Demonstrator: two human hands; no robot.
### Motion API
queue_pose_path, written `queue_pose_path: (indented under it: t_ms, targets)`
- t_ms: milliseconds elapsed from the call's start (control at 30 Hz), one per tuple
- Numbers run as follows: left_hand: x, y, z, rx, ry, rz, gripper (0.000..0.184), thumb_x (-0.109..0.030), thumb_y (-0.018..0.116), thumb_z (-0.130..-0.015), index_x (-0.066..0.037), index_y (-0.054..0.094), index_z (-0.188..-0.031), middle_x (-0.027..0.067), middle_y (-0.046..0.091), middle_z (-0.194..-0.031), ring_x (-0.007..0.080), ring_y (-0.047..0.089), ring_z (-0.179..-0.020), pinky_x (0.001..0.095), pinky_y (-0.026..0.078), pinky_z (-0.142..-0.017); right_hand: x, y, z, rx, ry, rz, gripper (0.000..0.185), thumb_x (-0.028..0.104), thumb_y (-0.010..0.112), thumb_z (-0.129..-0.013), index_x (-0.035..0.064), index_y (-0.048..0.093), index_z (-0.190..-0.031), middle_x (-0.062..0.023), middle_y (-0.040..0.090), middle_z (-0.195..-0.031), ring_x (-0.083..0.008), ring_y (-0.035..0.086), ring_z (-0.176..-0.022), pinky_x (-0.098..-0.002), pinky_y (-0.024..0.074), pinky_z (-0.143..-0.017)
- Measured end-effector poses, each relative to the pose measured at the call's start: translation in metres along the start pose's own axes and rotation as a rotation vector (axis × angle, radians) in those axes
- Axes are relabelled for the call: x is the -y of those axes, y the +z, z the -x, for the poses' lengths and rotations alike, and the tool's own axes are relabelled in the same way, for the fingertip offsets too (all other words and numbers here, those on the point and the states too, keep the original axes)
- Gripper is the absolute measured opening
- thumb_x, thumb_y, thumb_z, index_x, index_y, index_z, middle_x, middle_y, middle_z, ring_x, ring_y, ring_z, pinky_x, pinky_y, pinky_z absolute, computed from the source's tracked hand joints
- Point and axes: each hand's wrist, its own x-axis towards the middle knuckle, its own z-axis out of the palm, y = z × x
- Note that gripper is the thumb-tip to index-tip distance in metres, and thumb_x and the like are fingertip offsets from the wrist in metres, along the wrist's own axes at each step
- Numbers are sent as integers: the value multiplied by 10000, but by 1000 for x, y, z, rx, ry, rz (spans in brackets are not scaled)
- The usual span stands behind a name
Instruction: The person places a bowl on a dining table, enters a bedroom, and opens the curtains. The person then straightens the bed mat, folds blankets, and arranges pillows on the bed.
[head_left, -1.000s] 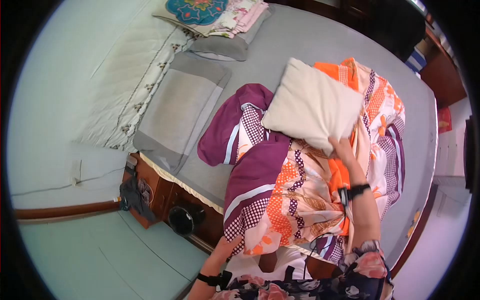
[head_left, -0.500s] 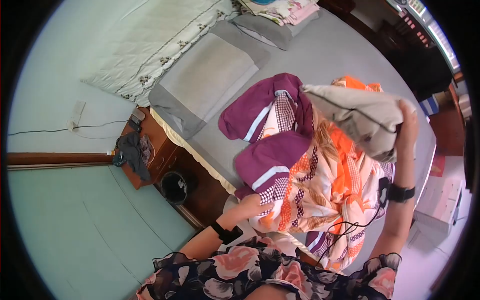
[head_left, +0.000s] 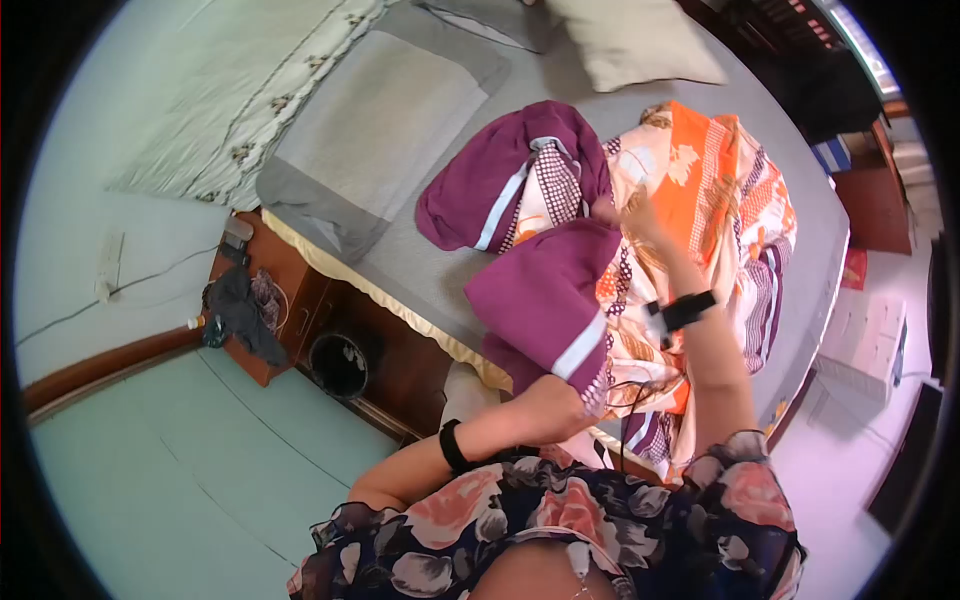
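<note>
A quilt (head_left: 690, 200) with a purple side and an orange-and-white patterned side lies bunched on the bed. My left hand (head_left: 560, 408) is closed on its near edge, by the white stripe and checked trim. Over the middle of the quilt, my right hand (head_left: 642, 215) reaches to where the purple folds meet the orange print. It touches or nearly touches the cloth there; its fingers are blurred. A beige cushion (head_left: 645, 45) lies apart from both hands, at the far side of the bed.
A grey pillow (head_left: 385, 120) rests on the grey bed sheet (head_left: 420, 265) by the padded headboard (head_left: 230, 110). Left of the bed are a wooden nightstand (head_left: 275, 350) with dark cloth on it and a black bin (head_left: 338, 365). Thin black cords (head_left: 628, 400) hang near my body.
My right hand has let go of the beige cushion, now lying at the far side of the bed, and moved left onto the quilt. My left hand has shifted right along the quilt's edge.
</note>
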Motion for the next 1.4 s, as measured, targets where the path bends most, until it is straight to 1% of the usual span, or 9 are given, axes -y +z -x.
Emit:
queue_pose_path:
  t_ms: [33, 167, 300, 433, 500, 633, 1067, 1233, 1400]
  targets:
    - [4, 20, -1, 35, 134, -46, 202, -230, 561, -783, -68, 638, -690, 125, 568, -553, 291, 584, -521, 403, 459, -491, 21, 21, 55, -161, -135, -117, 1312, 579, 801, -509, -102, 101, -1385, -261, 148, -1449, -346, 135, -1363, -366, 165, -1110]
    - [-7, 39, -15, 305, 225, 41, 262, -275, 573, -804, -54, 619, -672, 135, 579, -586, 316, 582, -547, 401, 458, -503, 4, 103, 135, 245, 379, -815, 596, 195, 720, -659, -46, 497, -1157, -136, 607, -1038, -236, 597, -916, -341, 489, -799]
    - [21, -24, 4, 624, -14, 763, 275, -258, 560, -857, -1, 653, -823, 126, 620, -654, 237, 620, -609, 349, 484, -560, 43, 35, 179, 143, 272, -1099, 425, 59, 613, -650, -25, 564, -1064, -84, 636, -861, -195, 615, -785, -283, 487, -748]
    - [136, -78, 65, -387, -642, 1181, 512, -414, 459, -903, 57, 523, -1094, 174, 639, -895, 238, 628, -843, 348, 505, -777, 104, -61, 241, 271, -524, -636, 333, 112, 631, -608, -37, 571, -900, -155, 617, -890, -287, 597, -811, -361, 471, -706]
    - [175, -87, 45, -280, -976, 1252, 756, -643, 290, -881, 4, 433, -1245, 167, 556, -1163, 231, 561, -1033, 395, 444, -909, 140, -68, 278, 484, -790, -456, 307, 119, 636, -583, -38, 543, -830, -189, 578, -837, -364, 560, -801, -426, 447, -689]
    - [252, -30, 2, -397, -954, 1647, 675, -548, 353, -893, 4, 412, -1278, 159, 492, -1264, 272, 517, -1108, 392, 411, -960, 181, -43, 339, 736, -1020, -463, 279, 103, 624, -554, -32, 534, -781, -183, 561, -837, -374, 553, -814, -457, 421, -674]
    - [83, -235, -110, -103, 169, 1513, 411, -63, 440, -850, 59, 432, -1243, 171, 537, -1205, 298, 548, -1070, 386, 439, -932, 133, -56, 326, 300, -644, -344, 508, 140, 696, -683, -10, 549, -1145, -157, 567, -1167, -289, 589, -994, -355, 461, -857]
    - [122, -184, -24, 154, 133, 373, 445, -114, 635, -795, -32, 518, -1217, 113, 539, -1226, 248, 545, -1075, 364, 450, -912, 40, -97, 344, -513, 390, -893, 315, 269, 520, -900, -8, 631, -1002, -59, 663, -914, -140, 626, -794, -233, 482, -715]
    - [56, -55, 5, 601, -198, 492, 495, -39, 665, -636, 20, 561, -1117, 132, 638, -1022, 218, 584, -960, 333, 457, -846, 78, -76, 340, -57, 334, -1132, 823, 609, 413, -850, -5, 238, -1370, -168, 470, -1254, -292, 528, -1095, -425, 497, -827]
